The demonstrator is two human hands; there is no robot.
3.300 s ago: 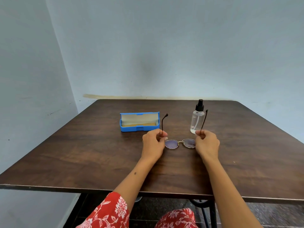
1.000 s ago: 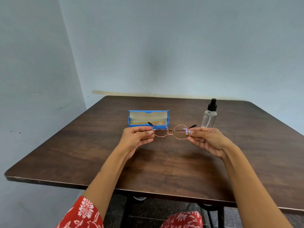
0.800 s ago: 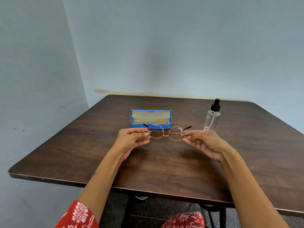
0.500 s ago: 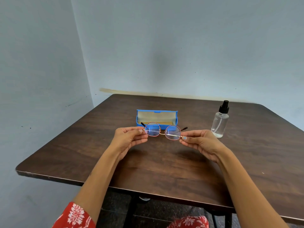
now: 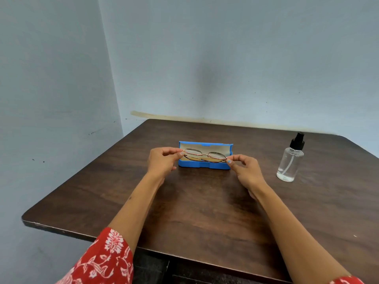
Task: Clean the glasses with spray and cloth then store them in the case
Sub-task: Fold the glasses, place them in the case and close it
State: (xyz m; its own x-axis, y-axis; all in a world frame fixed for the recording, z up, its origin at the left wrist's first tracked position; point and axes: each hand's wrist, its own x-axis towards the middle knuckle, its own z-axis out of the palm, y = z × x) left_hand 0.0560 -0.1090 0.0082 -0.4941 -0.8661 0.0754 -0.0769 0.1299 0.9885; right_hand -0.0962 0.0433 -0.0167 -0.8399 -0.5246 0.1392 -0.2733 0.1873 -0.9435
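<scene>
Two hands: I saw both stretched out over the dark brown wooden table (image 5: 205, 212), each at one end of the round-lensed, thin copper-wire glasses (image 5: 204, 155).
Left hand: the left hand (image 5: 162, 160) pinched the left end of the frame between thumb and curled fingers.
Right hand: the right hand (image 5: 245, 171) pinched the right end of the frame between thumb and forefinger, the other fingers loosely bent behind.
Glasses: I saw them folded, lenses facing up, held level right over the opening of the case; whether they touched the lining I could not tell.
Case: the open blue plastic rectangular case (image 5: 202, 165) with a beige lining sat toward the far middle of the table, its lid standing up behind the glasses.
Spray: the clear plastic spray bottle (image 5: 290, 162) with a black pump top stood upright, well apart to the right of the case, a little liquid in its base.
Sleeve: a red sleeve (image 5: 102, 261) with a white floral print showed on the left arm at the lower edge.
Backdrop: pale blue-grey walls (image 5: 225, 58) met in a corner behind the table.
</scene>
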